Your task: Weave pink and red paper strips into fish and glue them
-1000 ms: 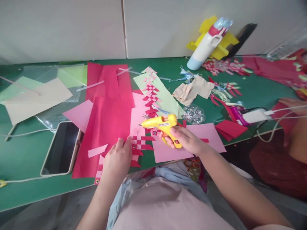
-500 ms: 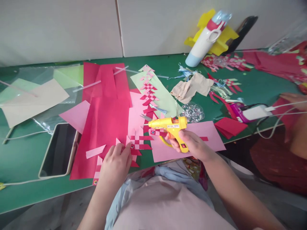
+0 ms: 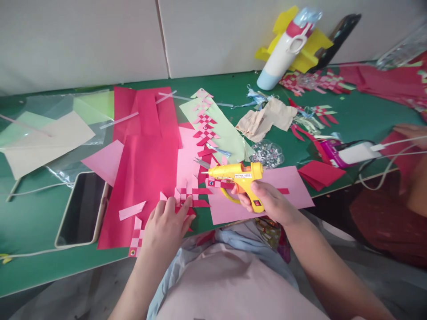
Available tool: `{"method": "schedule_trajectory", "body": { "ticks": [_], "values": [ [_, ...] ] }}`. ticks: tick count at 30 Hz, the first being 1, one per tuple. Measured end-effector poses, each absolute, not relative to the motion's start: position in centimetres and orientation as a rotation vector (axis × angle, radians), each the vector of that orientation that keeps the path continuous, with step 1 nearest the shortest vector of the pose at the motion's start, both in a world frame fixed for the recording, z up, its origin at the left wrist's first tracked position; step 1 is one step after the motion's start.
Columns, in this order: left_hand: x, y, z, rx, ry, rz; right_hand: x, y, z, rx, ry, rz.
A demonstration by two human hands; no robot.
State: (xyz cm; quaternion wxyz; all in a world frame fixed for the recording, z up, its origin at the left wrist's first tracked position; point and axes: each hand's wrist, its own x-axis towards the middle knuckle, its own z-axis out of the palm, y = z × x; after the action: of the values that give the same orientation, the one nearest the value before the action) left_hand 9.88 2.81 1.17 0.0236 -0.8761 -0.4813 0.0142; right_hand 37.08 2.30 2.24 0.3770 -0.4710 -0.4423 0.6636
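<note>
In my right hand [image 3: 271, 200] is a yellow hot glue gun [image 3: 245, 175], its nozzle pointing left above the papers. My left hand [image 3: 168, 224] lies palm down with its fingers spread, the fingertips touching a woven pink-and-red paper fish [image 3: 199, 195]. Part of that fish is hidden under the fingers. Another woven fish [image 3: 136, 244] with a stuck-on eye pokes out beside my left wrist. Just below the gun's nozzle shows a third fish's checked end [image 3: 216, 183]. A folded pink strip [image 3: 132, 210] rests on the red paper [image 3: 150, 178].
A phone [image 3: 80, 209] lies at the left. Behind the gun are a metal blade tip [image 3: 202, 163], a dish of small eyes [image 3: 267, 154] and beige cloth [image 3: 267, 118]. A bottle [image 3: 283, 55] stands at the back; white cables [image 3: 400, 144] and another person's hand [image 3: 412, 131] are at right.
My left hand has shifted slightly right over the woven fish, and its fingers have spread, the thumb now showing. The glue gun has barely moved, a touch to the right.
</note>
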Motion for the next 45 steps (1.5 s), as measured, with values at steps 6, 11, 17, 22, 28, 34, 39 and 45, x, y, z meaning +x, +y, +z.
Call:
{"method": "schedule_trajectory", "body": {
  "ticks": [6,11,17,22,28,34,39,45],
  "values": [
    [10.1,2.7,1.2,-2.689,-1.526,0.080,37.0,2.2,2.4,-1.231,-1.113,1.691],
    [10.1,2.5,1.4,-2.708,-1.492,0.080,37.1,2.0,2.3,-1.220,-1.098,1.705],
    [10.1,2.1,1.2,-2.701,-1.491,0.058,37.0,2.0,2.1,-1.205,-1.104,1.724],
    [10.1,2.0,0.9,-2.667,-1.527,0.008,36.8,2.1,2.4,-1.237,-1.108,1.715],
    [10.0,1.7,1.5,-2.701,-1.492,0.051,36.9,2.0,2.1,-1.231,-1.103,1.739],
    [9.7,1.2,1.4,-2.702,-1.551,-0.076,36.8,1.9,2.1,-1.227,-1.096,1.742],
    [10.2,1.2,1.2,-2.648,-1.589,-0.005,36.8,1.8,2.1,-1.226,-1.091,1.745],
    [10.9,1.0,1.6,-2.627,-1.564,0.104,36.9,1.7,1.9,-1.240,-1.088,1.728]
  ]
}}
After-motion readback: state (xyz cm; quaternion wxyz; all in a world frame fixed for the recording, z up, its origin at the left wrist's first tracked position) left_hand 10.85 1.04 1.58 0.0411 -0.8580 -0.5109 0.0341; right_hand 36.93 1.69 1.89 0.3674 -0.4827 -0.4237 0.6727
